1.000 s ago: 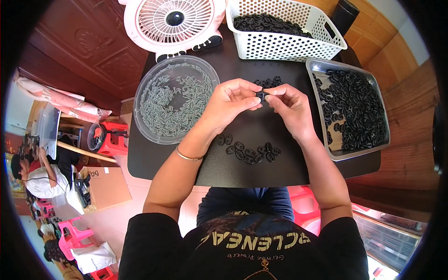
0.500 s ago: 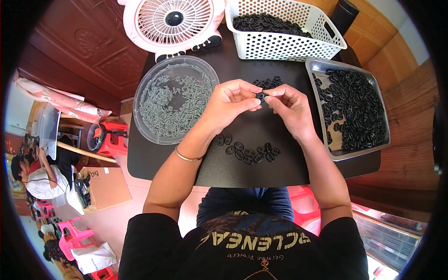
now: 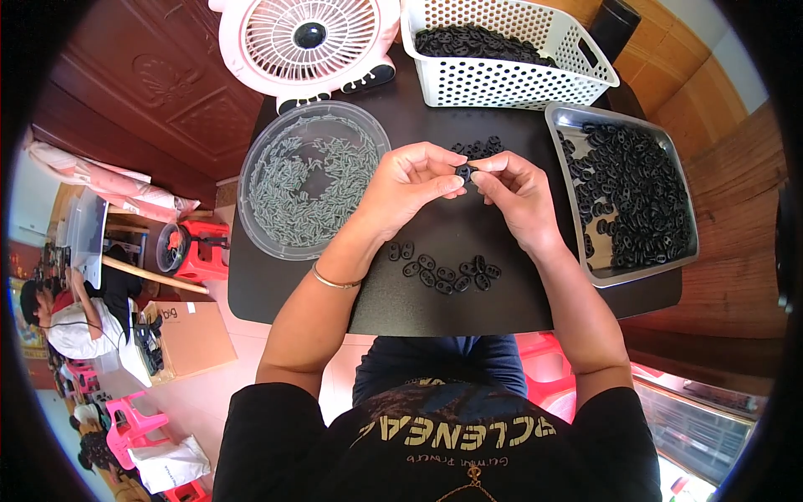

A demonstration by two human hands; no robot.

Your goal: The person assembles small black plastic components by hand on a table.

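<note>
Above the middle of the dark table (image 3: 468,315), both my hands are pinched round one small black piece (image 3: 465,173), which looks like the oval two-holed black plastic parts lying about. My left hand (image 3: 410,188) has it between thumb and index finger; the thumb and fingertips of my right hand (image 3: 520,199) press on its other side. The fingers partly cover it, so I cannot tell whether anything sits in it. A curved row of loose two-holed black parts (image 3: 446,275) lies between my forearms. Just beyond my fingers is another small group of black parts (image 3: 477,150).
On the left stands a round clear tub (image 3: 243,188) of grey-green screw-like pins (image 3: 276,197). A metal tray (image 3: 576,219) of black parts is on the right. Behind are a white perforated basket (image 3: 510,87) of black parts and a pink fan (image 3: 309,35). People sit far left.
My hands stay in nearly the same place, still pinching the small black piece. The whole view has shifted very slightly; the loose parts, tub and tray look the same.
</note>
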